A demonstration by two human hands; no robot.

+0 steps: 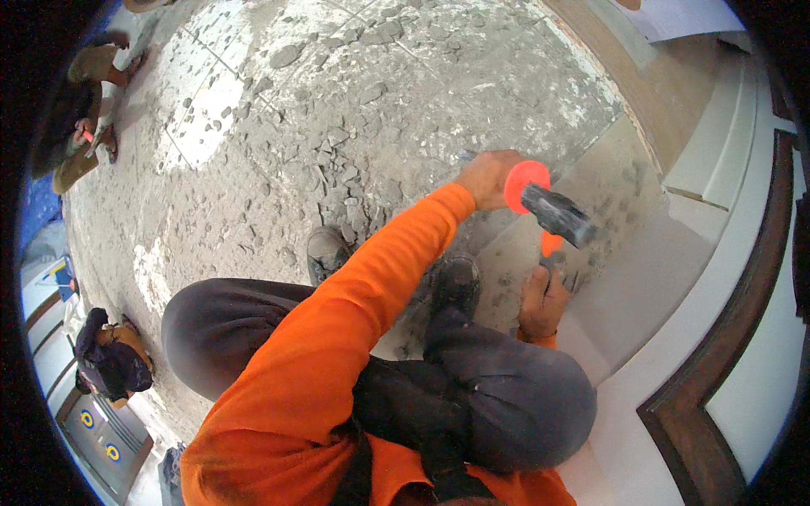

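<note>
My left hand (492,179) is closed around a chisel with a round red-orange hand guard (527,184). Beyond my fingers a bit of grey metal (467,156) shows, close to the rubble-strewn floor. My right hand (542,305) grips a hammer by its orange and dark handle. The dark hammer head (558,216) lies in front of the guard, at the chisel's struck end; whether the two touch I cannot tell. Both hands are low, in front of my bent knees.
Broken grey chunks (337,160) and dust cover the floor (253,211), with white patches at upper left. At right run a pale wall and dark wood trim (717,371). A co-worker (84,126) is at upper left, another person (111,354) at lower left. My shoe (327,250) stands among debris.
</note>
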